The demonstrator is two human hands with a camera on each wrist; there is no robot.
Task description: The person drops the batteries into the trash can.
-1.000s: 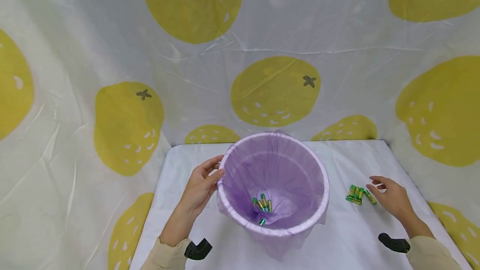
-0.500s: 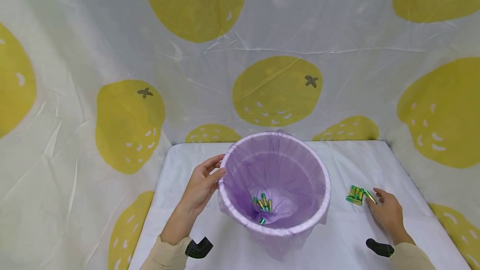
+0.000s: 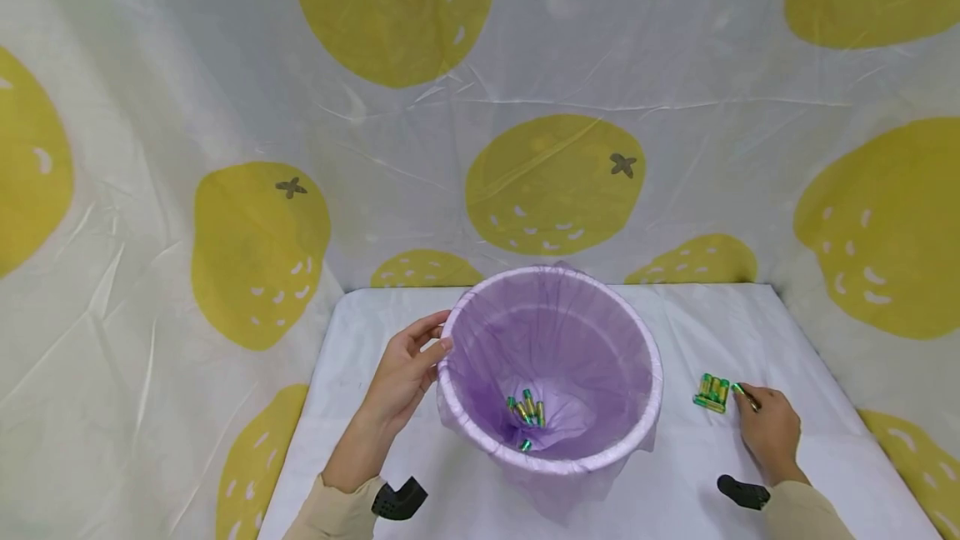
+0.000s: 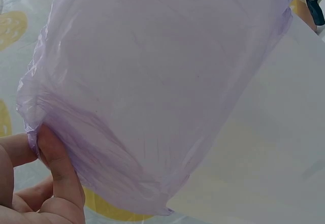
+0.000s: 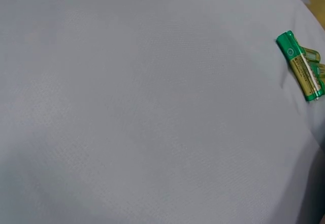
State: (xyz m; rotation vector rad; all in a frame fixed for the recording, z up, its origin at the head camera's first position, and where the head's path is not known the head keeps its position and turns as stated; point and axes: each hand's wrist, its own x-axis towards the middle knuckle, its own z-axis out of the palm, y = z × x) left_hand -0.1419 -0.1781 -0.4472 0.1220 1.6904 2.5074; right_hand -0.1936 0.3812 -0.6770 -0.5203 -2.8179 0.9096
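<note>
A round lilac bin (image 3: 647, 432) with a thin purple liner stands on the table, several green-and-gold batteries (image 3: 528, 408) lying at its bottom. My left hand (image 3: 401, 373) holds the bin's left rim; in the left wrist view its thumb and fingers pinch the rim through the liner (image 4: 137, 71). To the right of the bin, my right hand (image 3: 771, 427) pinches a single battery (image 3: 746, 396) between thumb and fingers. Just left of that hand lies a small cluster of batteries (image 3: 711, 392). The right wrist view shows part of the cluster (image 5: 300, 66), with the hand mostly out of frame.
The table is covered with a white cloth (image 3: 690, 323). Behind and at both sides hang white curtains (image 3: 405, 157) printed with large yellow fruit. A dark wrist mount (image 3: 742, 492) sits at the right sleeve, another mount (image 3: 399, 498) at the left.
My right hand has come down and inward to the lone battery beside the cluster and taken hold of it. The left hand and the bin have stayed in place.
</note>
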